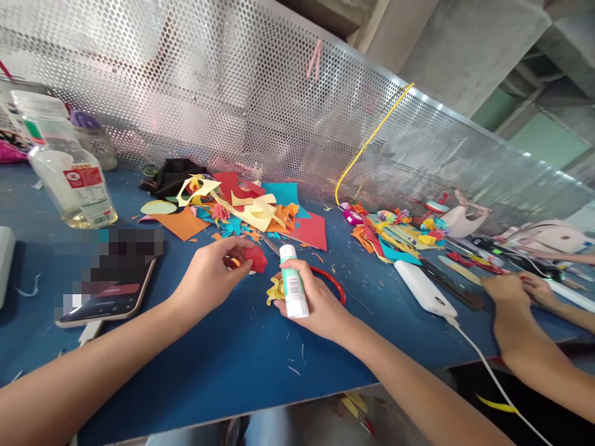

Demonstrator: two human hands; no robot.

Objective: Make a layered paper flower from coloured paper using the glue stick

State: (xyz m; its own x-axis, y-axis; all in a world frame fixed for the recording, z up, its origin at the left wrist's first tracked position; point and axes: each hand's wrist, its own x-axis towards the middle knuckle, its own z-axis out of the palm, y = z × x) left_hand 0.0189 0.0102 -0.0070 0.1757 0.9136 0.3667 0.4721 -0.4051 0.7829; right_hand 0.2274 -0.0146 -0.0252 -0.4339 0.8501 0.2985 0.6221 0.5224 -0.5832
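Note:
My left hand is closed, its fingertips pinching a small piece of red paper; a bit of orange shows between the fingers. In my right hand is a white and green glue stick, held upright with a slight tilt. A yellow curled paper piece shows at the right fingertips; whether they hold it too I cannot tell. Behind the right hand lie red-handled scissors, partly hidden. Beyond both hands spreads a heap of coloured paper scraps.
At left stand a clear bottle and a phone with a cable. A white power bank lies to the right, near another person's hands. A perforated metal panel closes off the back of the blue table.

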